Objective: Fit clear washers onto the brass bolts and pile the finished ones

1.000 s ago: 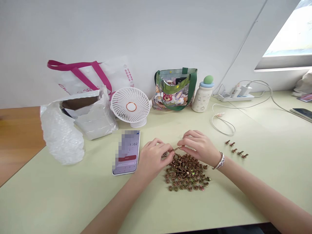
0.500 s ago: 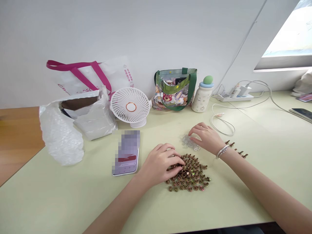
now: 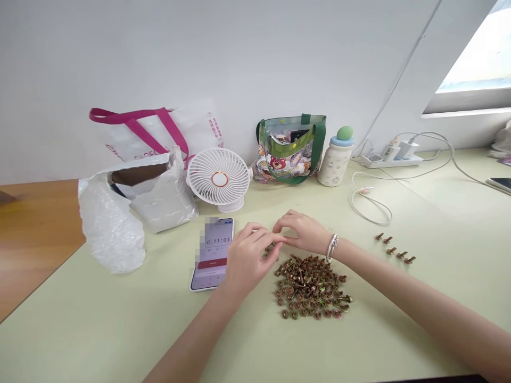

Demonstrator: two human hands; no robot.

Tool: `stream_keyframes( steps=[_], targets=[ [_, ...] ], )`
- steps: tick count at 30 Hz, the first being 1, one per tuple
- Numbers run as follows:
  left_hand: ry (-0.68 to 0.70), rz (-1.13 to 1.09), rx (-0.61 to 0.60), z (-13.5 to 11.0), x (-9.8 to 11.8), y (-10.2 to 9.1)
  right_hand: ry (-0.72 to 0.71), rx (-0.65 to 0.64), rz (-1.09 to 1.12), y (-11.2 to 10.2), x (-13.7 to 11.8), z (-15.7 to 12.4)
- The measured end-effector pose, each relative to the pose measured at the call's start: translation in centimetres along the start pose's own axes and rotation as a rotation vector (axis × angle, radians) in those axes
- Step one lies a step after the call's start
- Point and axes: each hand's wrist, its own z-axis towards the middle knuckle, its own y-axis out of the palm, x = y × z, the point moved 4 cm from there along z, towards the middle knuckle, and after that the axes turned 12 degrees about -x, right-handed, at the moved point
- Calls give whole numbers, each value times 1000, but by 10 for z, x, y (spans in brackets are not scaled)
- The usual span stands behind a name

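A heap of small bronze-coloured flanged bolts (image 3: 309,287) lies on the pale green desk (image 3: 120,319), just below my hands. My left hand (image 3: 249,260) sits partly over a phone showing a timer (image 3: 213,255), with a small bolt (image 3: 268,250) pinched in its fingers. My right hand (image 3: 301,231) curves in beside it, fingertips close to the left fingers, and whatever they touch is hidden. Several bolts stand apart in a short row (image 3: 393,250) to the right.
Bubble wrap (image 3: 109,229) and a plastic bag (image 3: 163,199) lie at the left, with a white clip fan (image 3: 219,178) behind. Along the wall stand a clear tote (image 3: 289,151), a bottle (image 3: 336,162) and a power strip (image 3: 391,159) with a loose white cable (image 3: 369,205).
My left hand has lifted from the heap with a bolt in its fingers. My right hand has moved left and now covers the clear small pieces. The view has shifted slightly.
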Motion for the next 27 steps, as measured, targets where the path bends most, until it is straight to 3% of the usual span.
stream_keyframes(
  steps=[5,10,15,19,27],
  targets=[
    [3,11,-11,0,1,1,-19,-21,20,4,-1,10],
    [-94,30,-32,1,-3,0,26,50,66,-1,1,-3],
    [-167,-16,-123,0,-3,6,83,166,396,-4,-3,-33],
    [-124,-66,-179,-1,3,10,114,240,560,-3,-10,-53],
    [0,-83,-91,-3,10,9,101,310,486,-3,-22,-65]
  ],
)
